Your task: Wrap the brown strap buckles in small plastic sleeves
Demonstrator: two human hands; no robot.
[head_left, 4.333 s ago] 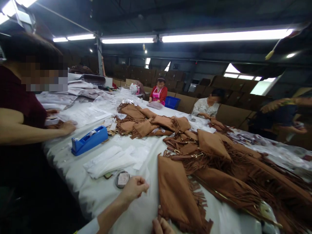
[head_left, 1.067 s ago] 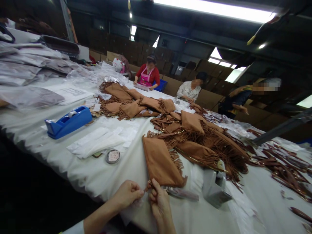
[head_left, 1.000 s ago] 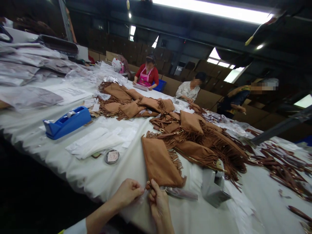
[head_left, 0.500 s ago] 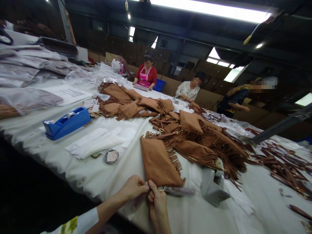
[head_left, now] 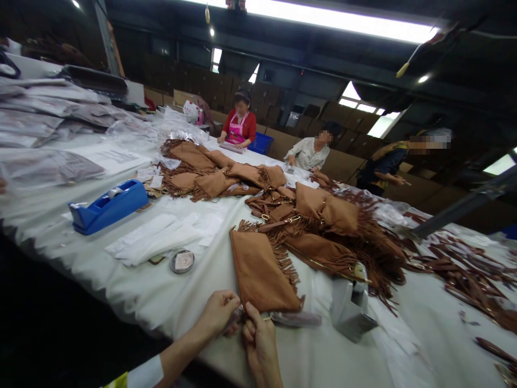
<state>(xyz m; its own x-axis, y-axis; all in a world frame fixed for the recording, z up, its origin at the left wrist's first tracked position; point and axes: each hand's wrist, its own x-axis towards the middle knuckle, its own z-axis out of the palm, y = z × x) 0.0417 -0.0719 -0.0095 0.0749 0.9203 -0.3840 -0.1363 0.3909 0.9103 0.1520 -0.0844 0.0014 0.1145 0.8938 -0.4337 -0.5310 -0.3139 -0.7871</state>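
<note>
A brown fringed pouch point(head_left: 262, 269) lies on the white-covered table, its near corner between my two hands. My left hand point(head_left: 220, 311) is closed at that corner, pinching something small and partly hidden, too unclear to name. My right hand point(head_left: 258, 334) has its thumb and fingers pressed on the pouch's near corner edge. Just right of my right hand, a thin wrapped item point(head_left: 297, 319) rests beside the pouch's lower edge. Behind the pouch spreads a heap of brown fringed bags point(head_left: 323, 237) with straps.
A blue tape dispenser point(head_left: 109, 207) stands left, near white sheets point(head_left: 155, 237) and a small round dish point(head_left: 182, 261). A grey dispenser point(head_left: 353, 307) stands right. Plastic-wrapped goods point(head_left: 44, 113) are piled far left. Several people are across the table; loose straps point(head_left: 460, 269) lie at right.
My left hand has shifted slightly at the pouch's corner, and its fingers are now more curled. A brown bag on the heap now lies more visible to the right. The view has moved slightly.
</note>
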